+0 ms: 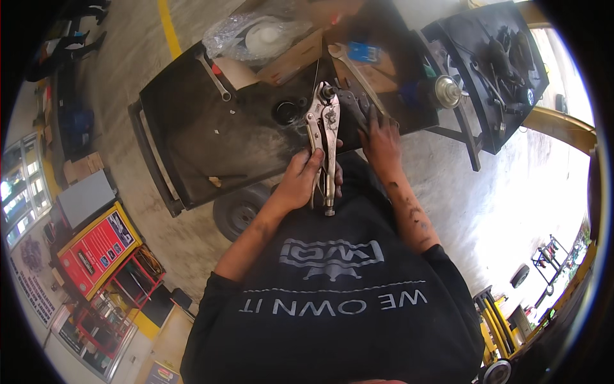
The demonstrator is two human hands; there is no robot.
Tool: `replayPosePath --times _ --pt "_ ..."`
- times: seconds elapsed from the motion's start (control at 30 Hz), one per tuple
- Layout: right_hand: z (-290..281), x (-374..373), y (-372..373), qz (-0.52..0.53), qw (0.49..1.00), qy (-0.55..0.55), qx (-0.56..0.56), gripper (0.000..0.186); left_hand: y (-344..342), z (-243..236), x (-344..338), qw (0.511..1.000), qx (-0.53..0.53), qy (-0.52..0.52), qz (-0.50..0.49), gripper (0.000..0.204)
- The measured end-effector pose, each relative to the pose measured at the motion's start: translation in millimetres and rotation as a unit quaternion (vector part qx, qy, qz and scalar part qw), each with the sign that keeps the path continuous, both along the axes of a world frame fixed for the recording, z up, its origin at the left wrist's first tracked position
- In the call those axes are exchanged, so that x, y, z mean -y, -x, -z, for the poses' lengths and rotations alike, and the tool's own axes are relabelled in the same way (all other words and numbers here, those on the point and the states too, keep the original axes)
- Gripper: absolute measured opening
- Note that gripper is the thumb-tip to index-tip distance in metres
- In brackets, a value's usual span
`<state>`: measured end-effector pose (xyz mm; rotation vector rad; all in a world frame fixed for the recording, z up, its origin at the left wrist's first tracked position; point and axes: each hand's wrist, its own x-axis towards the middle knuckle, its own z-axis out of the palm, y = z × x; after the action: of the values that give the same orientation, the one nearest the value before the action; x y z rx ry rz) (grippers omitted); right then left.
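Centre frame, the fingers of the left hand (pixel 300 179) wrap the handles of the silver locking pliers (pixel 331 128), their head against a dark metal part (pixel 350 105) over the worktop (pixel 204 144). The right hand's (pixel 384 150) fingers touch that part; I cannot tell whether they grip. Weak bracing could let the pliers slip.

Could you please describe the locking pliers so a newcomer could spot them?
Find the dark workbench, then the left hand at its near edge. The long, silvery locking pliers are in that hand. Their paired handles distinguish them from the single-shafted wrench farther left.
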<state>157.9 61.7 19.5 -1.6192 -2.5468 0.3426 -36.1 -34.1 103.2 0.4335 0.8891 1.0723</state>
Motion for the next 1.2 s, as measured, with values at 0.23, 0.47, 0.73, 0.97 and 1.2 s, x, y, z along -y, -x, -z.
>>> replayPosePath --times 0.23,0.47,0.73,0.97,1.2 --pt "-26.3 -29.4 15.3 0.025 0.982 -0.08 -0.17 0.053 -3.9 -13.3 -3.6 0.997 -0.064 -0.008 0.033 0.042" --pt "-129.3 -52.6 48.8 0.011 0.905 0.126 -0.407 0.035 -3.6 -32.2 -4.9 0.958 -0.271 -0.026 0.086 0.035" --pt "-143.0 -51.9 50.9 0.0 0.918 0.148 -0.368 0.029 -1.8 -43.6 -5.5 0.922 -0.367 -0.088 0.089 0.024" --pt "-135.7 -54.5 50.1 -0.1 0.926 0.077 -0.355 0.026 -1.1 -45.1 -3.2 0.93 -0.348 -0.067 0.099 0.032" --pt "-113.6 -61.2 41.1 -0.103 0.921 0.097 -0.362 0.026 1.2 -5.9 -0.3 0.965 -0.258 -0.019 0.044 0.034"
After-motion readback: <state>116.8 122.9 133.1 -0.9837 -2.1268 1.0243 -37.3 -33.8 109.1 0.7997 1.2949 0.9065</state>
